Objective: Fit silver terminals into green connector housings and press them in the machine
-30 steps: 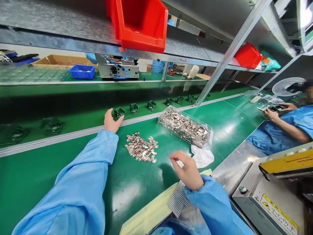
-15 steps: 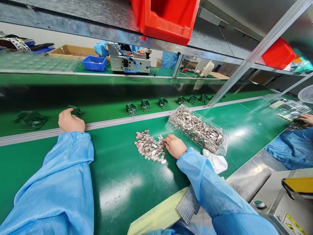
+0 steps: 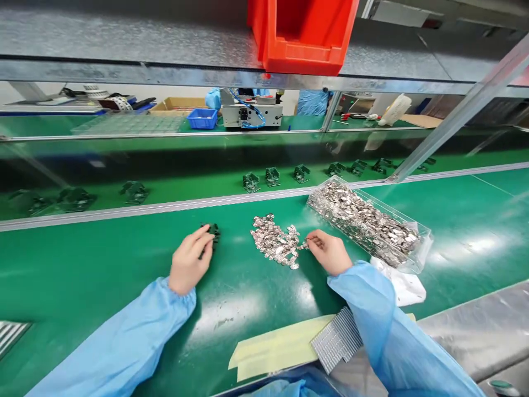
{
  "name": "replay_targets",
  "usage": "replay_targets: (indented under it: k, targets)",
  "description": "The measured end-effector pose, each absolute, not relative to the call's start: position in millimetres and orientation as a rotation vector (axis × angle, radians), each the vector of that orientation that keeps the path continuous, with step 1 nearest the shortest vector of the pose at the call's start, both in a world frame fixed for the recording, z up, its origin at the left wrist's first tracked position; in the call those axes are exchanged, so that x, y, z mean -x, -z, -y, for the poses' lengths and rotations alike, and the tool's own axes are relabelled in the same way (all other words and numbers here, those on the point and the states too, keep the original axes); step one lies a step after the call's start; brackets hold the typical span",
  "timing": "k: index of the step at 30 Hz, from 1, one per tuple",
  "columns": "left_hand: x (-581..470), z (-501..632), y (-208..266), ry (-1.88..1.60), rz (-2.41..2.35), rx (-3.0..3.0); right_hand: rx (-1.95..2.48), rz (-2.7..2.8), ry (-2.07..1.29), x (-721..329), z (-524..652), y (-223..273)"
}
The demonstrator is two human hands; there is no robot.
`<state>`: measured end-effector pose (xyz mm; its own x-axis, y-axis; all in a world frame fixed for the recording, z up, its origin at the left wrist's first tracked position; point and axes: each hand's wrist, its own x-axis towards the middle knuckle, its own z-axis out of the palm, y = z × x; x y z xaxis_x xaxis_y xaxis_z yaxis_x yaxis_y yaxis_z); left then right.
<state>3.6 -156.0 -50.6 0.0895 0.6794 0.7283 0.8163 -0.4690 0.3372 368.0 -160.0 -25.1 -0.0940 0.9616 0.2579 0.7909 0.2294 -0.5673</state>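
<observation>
My left hand (image 3: pixel 190 259) is closed around a small dark green circuit board assembly (image 3: pixel 214 232) over the green work surface; the fingers hide much of it. My right hand (image 3: pixel 329 252) is at the right edge of a loose pile of small shiny metal pieces (image 3: pixel 276 240), thumb and fingers pinched together on a small metal piece (image 3: pixel 305 244). Behind my right hand, a clear plastic tray (image 3: pixel 422 255) is heaped with the same kind of metal pieces. Several similar circuit board assemblies (image 3: pixel 273 176) stand in a row on the green strip beyond the metal rail.
A metal rail (image 3: pixel 198 204) crosses behind the hands. Overhead hangs a shelf with a red bin (image 3: pixel 303 58). A slanted metal post (image 3: pixel 438 128) rises at right. A white cloth or bag (image 3: pixel 407 286), yellow tape (image 3: pixel 273 353) and a grey ridged block (image 3: pixel 336 339) lie near the front edge.
My left hand has come from beyond the rail to the near work surface, bringing a circuit board assembly. My right hand stays by the pile. The view has turned left.
</observation>
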Motion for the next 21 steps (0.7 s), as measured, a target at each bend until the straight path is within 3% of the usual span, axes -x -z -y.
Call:
replay_targets:
  k: [8,17,21]
  targets:
    - [-35.5,204.5,32.7,1.520,1.371,2.417,1.434,1.845,-0.499,-359.9,243.6,-11.0]
    - [-9.8,155.5,30.8,0.710,1.649,3.289,1.502,1.450,-0.989,-360.1,326.3,-10.7]
    - [-22.2,161.9,31.4,0.795,1.676,3.188,1.458,1.315,-1.093,-339.8,331.3,-3.2]
